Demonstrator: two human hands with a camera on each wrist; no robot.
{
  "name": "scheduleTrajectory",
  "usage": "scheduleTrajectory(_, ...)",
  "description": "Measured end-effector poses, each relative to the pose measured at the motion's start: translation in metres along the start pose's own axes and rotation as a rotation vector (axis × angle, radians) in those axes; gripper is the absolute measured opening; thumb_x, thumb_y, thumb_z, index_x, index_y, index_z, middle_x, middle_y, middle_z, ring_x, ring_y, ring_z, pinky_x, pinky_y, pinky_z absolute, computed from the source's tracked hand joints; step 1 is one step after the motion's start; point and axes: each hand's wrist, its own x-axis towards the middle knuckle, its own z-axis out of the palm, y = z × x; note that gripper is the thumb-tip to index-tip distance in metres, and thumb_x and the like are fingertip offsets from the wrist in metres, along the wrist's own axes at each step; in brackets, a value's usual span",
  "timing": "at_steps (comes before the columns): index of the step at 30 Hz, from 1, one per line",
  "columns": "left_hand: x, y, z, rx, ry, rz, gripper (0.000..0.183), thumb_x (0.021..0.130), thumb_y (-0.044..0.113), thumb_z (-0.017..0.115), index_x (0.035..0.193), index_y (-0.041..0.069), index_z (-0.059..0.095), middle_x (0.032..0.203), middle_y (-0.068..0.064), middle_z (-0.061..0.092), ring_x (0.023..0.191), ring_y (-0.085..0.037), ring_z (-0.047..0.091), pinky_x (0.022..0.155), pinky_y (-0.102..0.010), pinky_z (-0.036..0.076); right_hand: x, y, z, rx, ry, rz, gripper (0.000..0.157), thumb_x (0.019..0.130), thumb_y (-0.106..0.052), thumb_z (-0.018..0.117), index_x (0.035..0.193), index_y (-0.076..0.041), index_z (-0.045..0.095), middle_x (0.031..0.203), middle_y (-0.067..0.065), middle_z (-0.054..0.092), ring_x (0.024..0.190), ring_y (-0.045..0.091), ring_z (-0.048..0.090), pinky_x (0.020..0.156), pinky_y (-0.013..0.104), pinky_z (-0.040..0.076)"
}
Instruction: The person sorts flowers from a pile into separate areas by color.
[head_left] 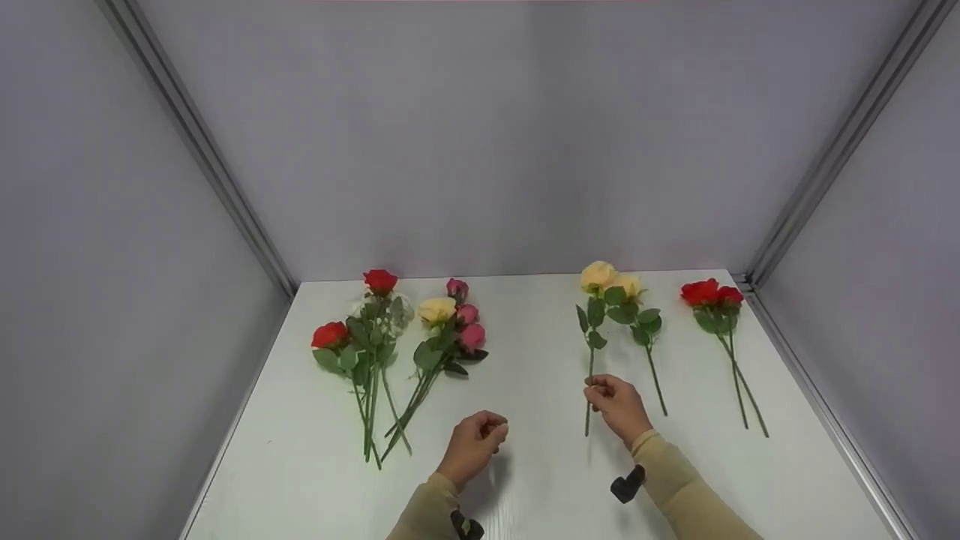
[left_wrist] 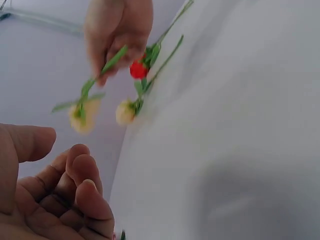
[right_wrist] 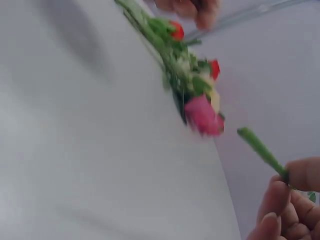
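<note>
My right hand (head_left: pixel 619 405) pinches the lower stem of a pale yellow rose (head_left: pixel 598 276) between thumb and fingers, above the table's right half. In the right wrist view, the cut end of its green stem (right_wrist: pixel 262 152) sticks out past the fingertips. Close by on the table lies a second yellow rose (head_left: pixel 628 286), its bloom partly behind the held one's leaves. My left hand (head_left: pixel 472 444) hovers nearer the front middle, fingers loosely curled. Nothing is between its thumb and fingers in the left wrist view, where the held rose (left_wrist: pixel 84 117) looks blurred.
Left on the white table (head_left: pixel 300 457) lies a bunch with red roses (head_left: pixel 380 282) and white blooms (head_left: pixel 397 311). Beside it are a yellow rose (head_left: pixel 437 310) and several pink roses (head_left: pixel 472 336). Two red roses (head_left: pixel 700 292) lie far right. Grey panels (head_left: pixel 480 150) enclose the table.
</note>
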Motion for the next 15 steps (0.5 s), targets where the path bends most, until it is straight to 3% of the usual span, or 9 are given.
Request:
scheduleTrajectory(9,-0.008,-0.021,-0.056,0.029,0.121,-0.056,0.025,0.096,0.020,0.060,0.109,-0.001,0.062,0.093,-0.014,0.063,0.082,-0.028,0.061,0.069,-0.035,0.050,0.016,0.031,-0.076,-0.177,0.115,0.019,0.034,0.097,-0.020,0.058,0.123,0.001,0.060,0.098,0.010,0.060,0.086,0.020,0.057,0.071,0.026,0.048)
scheduleTrajectory(15,-0.016,-0.031,-0.080,0.038,0.185,-0.121,0.031,0.097,0.022,0.058,0.114,-0.004,0.060,0.094,-0.014,0.062,0.086,-0.034,0.061,0.069,-0.034,0.049,0.024,0.044,-0.100,-0.266,0.154,0.063,0.036,0.098,-0.023,0.056,0.127,-0.002,0.059,0.103,0.010,0.060,0.089,0.021,0.055,0.073,0.032,0.044)
